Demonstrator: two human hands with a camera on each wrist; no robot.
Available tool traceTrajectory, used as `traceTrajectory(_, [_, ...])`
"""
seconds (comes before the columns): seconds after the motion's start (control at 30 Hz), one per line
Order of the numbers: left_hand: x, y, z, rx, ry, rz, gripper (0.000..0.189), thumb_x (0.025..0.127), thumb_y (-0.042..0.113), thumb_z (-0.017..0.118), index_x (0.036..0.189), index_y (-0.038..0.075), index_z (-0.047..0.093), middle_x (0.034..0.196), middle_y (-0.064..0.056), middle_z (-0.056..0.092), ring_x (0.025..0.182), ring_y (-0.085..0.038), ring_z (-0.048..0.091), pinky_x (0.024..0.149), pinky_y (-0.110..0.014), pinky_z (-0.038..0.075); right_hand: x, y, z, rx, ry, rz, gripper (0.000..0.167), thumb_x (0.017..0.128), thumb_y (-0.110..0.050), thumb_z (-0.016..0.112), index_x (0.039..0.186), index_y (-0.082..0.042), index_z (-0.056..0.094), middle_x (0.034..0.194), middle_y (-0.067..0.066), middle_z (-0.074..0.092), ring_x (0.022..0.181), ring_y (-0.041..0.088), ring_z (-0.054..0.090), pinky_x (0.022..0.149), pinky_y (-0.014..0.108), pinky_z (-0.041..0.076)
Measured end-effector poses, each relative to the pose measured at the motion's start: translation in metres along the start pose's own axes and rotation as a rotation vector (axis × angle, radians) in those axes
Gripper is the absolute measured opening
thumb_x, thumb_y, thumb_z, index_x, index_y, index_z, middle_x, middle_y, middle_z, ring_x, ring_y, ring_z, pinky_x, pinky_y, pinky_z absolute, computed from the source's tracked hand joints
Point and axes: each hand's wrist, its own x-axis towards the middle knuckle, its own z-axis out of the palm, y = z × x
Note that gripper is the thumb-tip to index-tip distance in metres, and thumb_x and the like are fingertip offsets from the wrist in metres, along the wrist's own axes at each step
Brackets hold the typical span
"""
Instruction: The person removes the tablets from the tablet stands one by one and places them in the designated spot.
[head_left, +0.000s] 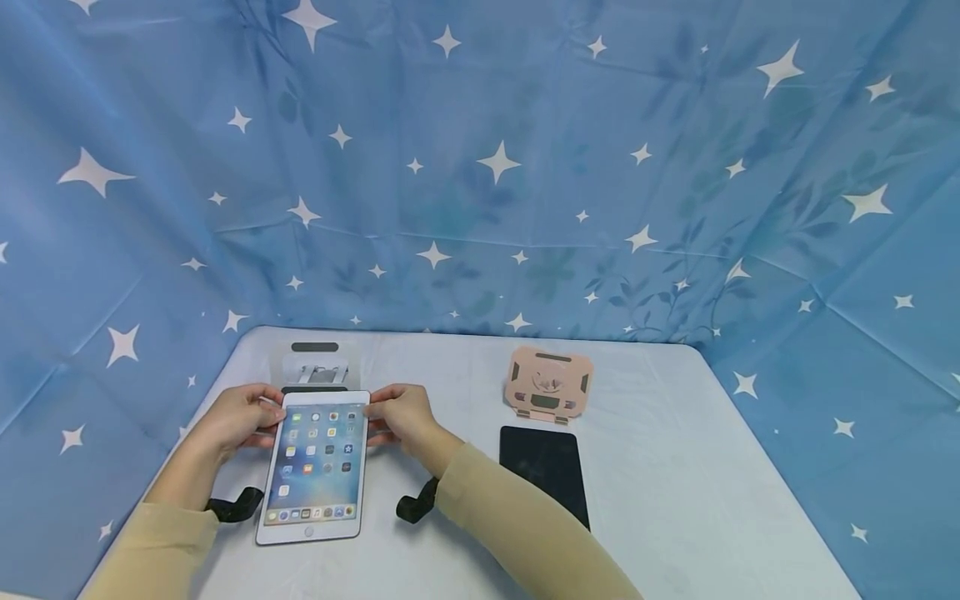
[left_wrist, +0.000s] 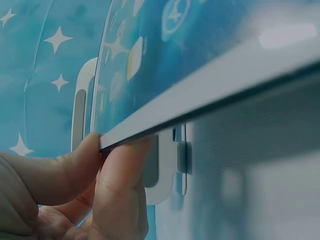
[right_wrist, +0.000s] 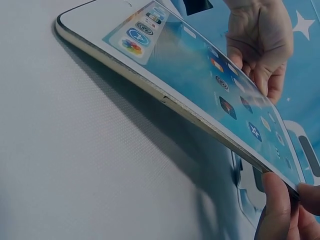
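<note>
A white-framed tablet (head_left: 318, 467) with a lit screen of app icons is tilted up from the white table, its far end raised. My left hand (head_left: 238, 417) pinches its upper left edge between thumb and fingers, as the left wrist view confirms. At the upper right edge my right hand (head_left: 405, 417) pinches the tablet the same way; its fingertips (right_wrist: 276, 197) show in the right wrist view. Just behind the tablet stands a white folding stand (head_left: 315, 360) with grey pads, its lower part partly hidden by the tablet.
To the right stands a pink folding stand (head_left: 550, 383). In front of it a dark-screened tablet (head_left: 543, 467) lies on the white table (head_left: 697, 500), partly covered by my right sleeve. A blue curtain (head_left: 465, 192) with white stars rises behind the table and at its sides.
</note>
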Motion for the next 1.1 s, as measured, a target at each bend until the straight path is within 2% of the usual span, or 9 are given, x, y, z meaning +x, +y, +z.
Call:
traceTrajectory(0.27, [0.0006, -0.0047, 0.001, -0.01, -0.015, -0.019, 0.028, 0.106, 0.004, 0.061, 0.131, -0.006, 0.054, 0.087, -0.002, 0.07, 0.074, -0.016, 0.069, 0.057, -0.033, 0.065, -0.0018, 0.0038, -0.0007, -0.023, 0.001, 0.013, 0.012, 0.09, 0.0, 0.081, 0.095, -0.01, 0.077, 0.087, 0.008, 0.077, 0.065, 0.015, 0.069, 0.05, 0.029, 0.063])
traceTrajectory(0.63, [-0.0005, -0.0072, 0.0037, 0.006, -0.025, -0.047, 0.031, 0.105, 0.003, 0.062, 0.132, -0.007, 0.054, 0.089, -0.005, 0.071, 0.074, -0.014, 0.07, 0.058, -0.032, 0.065, -0.0039, 0.0079, -0.0024, -0.042, 0.003, 0.027, 0.013, 0.09, 0.003, 0.08, 0.094, -0.009, 0.077, 0.083, 0.008, 0.075, 0.063, 0.016, 0.068, 0.054, 0.033, 0.066])
traceTrajectory(0.87, [-0.0029, -0.0052, 0.0055, 0.006, -0.038, -0.051, 0.029, 0.104, 0.003, 0.062, 0.129, -0.009, 0.055, 0.086, -0.006, 0.069, 0.072, -0.014, 0.069, 0.058, -0.031, 0.066, -0.0045, 0.0083, -0.0035, -0.07, -0.003, 0.037, 0.014, 0.089, 0.004, 0.08, 0.093, -0.009, 0.076, 0.081, 0.008, 0.075, 0.062, 0.016, 0.068, 0.051, 0.029, 0.064])
traceTrajectory(1.1, [-0.003, -0.0039, 0.0065, 0.038, -0.041, -0.063, 0.03, 0.102, 0.001, 0.064, 0.129, -0.012, 0.057, 0.091, -0.009, 0.072, 0.073, -0.014, 0.071, 0.06, -0.03, 0.065, -0.0059, 0.0103, -0.004, -0.107, 0.008, 0.043, 0.014, 0.088, 0.003, 0.082, 0.092, -0.009, 0.076, 0.078, 0.008, 0.076, 0.059, 0.014, 0.069, 0.054, 0.029, 0.065])
